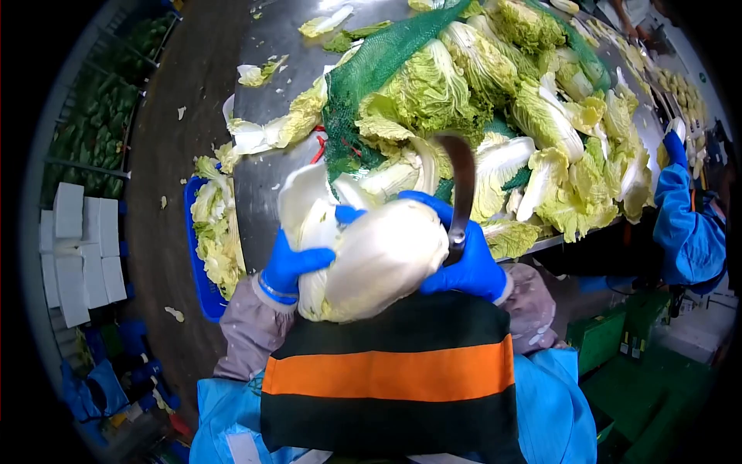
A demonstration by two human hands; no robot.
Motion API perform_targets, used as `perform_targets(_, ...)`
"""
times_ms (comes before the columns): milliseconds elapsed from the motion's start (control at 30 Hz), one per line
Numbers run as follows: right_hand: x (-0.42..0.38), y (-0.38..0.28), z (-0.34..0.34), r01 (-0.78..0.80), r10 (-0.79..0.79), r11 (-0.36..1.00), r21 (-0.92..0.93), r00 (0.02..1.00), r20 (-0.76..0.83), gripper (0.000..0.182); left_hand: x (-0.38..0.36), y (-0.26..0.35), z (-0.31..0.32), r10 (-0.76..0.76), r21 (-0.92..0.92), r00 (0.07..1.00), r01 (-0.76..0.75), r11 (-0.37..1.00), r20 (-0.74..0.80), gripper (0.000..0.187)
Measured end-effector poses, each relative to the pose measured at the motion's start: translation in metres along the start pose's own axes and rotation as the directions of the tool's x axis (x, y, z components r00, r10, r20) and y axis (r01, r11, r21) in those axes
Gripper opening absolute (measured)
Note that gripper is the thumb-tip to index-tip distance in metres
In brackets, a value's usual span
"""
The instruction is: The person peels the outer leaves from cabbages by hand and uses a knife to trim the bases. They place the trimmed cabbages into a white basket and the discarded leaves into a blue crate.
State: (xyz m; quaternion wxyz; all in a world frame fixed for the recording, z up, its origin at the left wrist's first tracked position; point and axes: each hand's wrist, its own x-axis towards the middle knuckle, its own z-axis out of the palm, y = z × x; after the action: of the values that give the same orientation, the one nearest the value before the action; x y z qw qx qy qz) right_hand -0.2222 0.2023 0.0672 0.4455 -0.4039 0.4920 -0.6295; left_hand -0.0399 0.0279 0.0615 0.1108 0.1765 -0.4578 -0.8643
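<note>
Striped apron [390,371] below; left hand [290,267] cradles the cabbage [379,263] at the table [259,193] edge; right hand [464,259] clenches the knife [462,193]; trimming underway, next cut needs a steady blade.

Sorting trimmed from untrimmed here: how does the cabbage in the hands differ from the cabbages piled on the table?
The held cabbage is pale, smooth and tightly closed; the piled cabbages are greener, with loose, frilly outer leaves. The held one is gripped by the left hand and right hand, which also holds a knife; the piled ones lie untouched on the table, some on green netting. Both are napa cabbages.
</note>
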Motion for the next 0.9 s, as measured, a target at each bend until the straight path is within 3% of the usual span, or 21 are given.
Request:
perform_targets(67, 0.008, -0.004, 0.002, 0.002, -0.005, 1.000, -0.030, 0.996, -0.094, 0.085, 0.022, 0.003, -0.001, 0.136, 0.012, 0.991, -0.136, 0.991, 0.017, 0.076)
perform_targets(133, 0.013, 0.006, 0.003, 0.023, -0.012, 0.998, 0.058, 0.985, -0.172, 0.087, 0.046, -0.004, -0.016, 0.332, 0.380, 0.943, -0.296, 0.876, -0.033, 0.073)
perform_targets(200, 0.015, 0.027, -0.001, 0.057, -0.072, 0.995, -0.084, 0.978, -0.195, 0.081, 0.052, -0.010, -0.017, 0.593, 0.432, 0.787, -0.482, 0.762, -0.169, 0.068)
perform_targets(233, 0.016, 0.033, 0.000, 0.020, -0.048, 0.990, -0.141, 0.979, -0.196, 0.080, 0.050, -0.008, -0.011, 0.635, 0.542, 0.758, -0.475, 0.693, -0.148, 0.064)
perform_targets(267, 0.014, 0.040, 0.000, -0.030, -0.009, 0.981, -0.192, 0.980, -0.197, 0.078, 0.047, -0.004, -0.002, 0.711, 0.674, 0.702, -0.544, 0.499, 0.040, 0.061)
perform_targets(300, 0.015, 0.054, 0.002, 0.004, -0.044, 0.981, -0.195, 0.978, -0.202, 0.075, 0.050, -0.015, 0.005, 0.671, 0.680, 0.739, -0.519, 0.518, 0.054, 0.055)
perform_targets(367, 0.014, 0.054, 0.008, -0.168, 0.146, 0.980, -0.107, 0.970, -0.195, 0.073, 0.056, -0.045, 0.007, 0.542, 0.669, 0.840, -0.425, 0.610, 0.040, 0.044)
perform_targets(400, 0.015, 0.056, 0.007, -0.156, 0.133, 0.981, -0.119, 0.974, -0.186, 0.071, 0.058, -0.050, 0.009, 0.449, 0.650, 0.893, -0.354, 0.672, 0.022, 0.038)
perform_targets(433, 0.017, 0.058, 0.005, -0.144, 0.120, 0.981, -0.130, 0.977, -0.176, 0.070, 0.058, -0.047, 0.010, 0.477, 0.777, 0.877, -0.336, 0.532, 0.053, 0.034)
perform_targets(533, 0.011, 0.064, -0.005, -0.147, 0.127, 0.977, -0.157, 0.983, -0.130, 0.065, 0.052, -0.050, 0.007, 0.505, 0.765, 0.848, -0.429, 0.480, 0.158, 0.035)
perform_targets(600, 0.015, 0.066, -0.015, -0.186, 0.173, 0.976, -0.115, 0.978, -0.114, 0.061, 0.048, -0.050, 0.011, 0.471, 0.744, 0.880, -0.357, 0.565, 0.064, 0.037)
perform_targets(633, 0.017, 0.066, -0.019, -0.286, 0.284, 0.958, 0.004, 0.951, -0.123, 0.056, 0.048, -0.054, 0.012, 0.458, 0.699, 0.889, -0.331, 0.634, 0.006, 0.037)
perform_targets(667, 0.020, 0.072, -0.023, -0.264, 0.260, 0.964, -0.024, 0.959, -0.113, 0.053, 0.048, -0.057, 0.012, 0.440, 0.648, 0.896, -0.306, 0.698, -0.050, 0.038)
perform_targets(733, 0.023, 0.057, -0.024, -0.366, 0.363, 0.930, -0.019, 0.928, -0.088, 0.050, 0.047, -0.055, 0.010, 0.510, 0.781, 0.860, -0.340, 0.524, 0.032, 0.038)
perform_targets(800, 0.021, 0.049, -0.009, -0.099, 0.116, 0.986, 0.134, 0.986, -0.119, 0.049, 0.046, -0.053, 0.010, 0.557, 0.854, 0.825, -0.357, 0.378, 0.099, 0.039)
perform_targets(833, 0.022, 0.046, 0.001, -0.016, 0.029, 0.996, 0.086, 0.989, -0.143, 0.051, 0.046, -0.055, 0.013, 0.551, 0.861, 0.824, -0.370, 0.348, 0.131, 0.039)
perform_targets(867, 0.020, 0.058, 0.005, -0.107, 0.094, 0.992, -0.059, 0.975, -0.203, 0.039, 0.044, -0.057, 0.017, 0.541, 0.867, 0.825, -0.380, 0.322, 0.161, 0.039)
perform_targets(900, 0.023, 0.072, -0.001, -0.215, 0.206, 0.977, 0.004, 0.930, -0.305, 0.032, 0.042, -0.056, 0.022, 0.559, 0.893, 0.806, -0.380, 0.240, 0.193, 0.038)
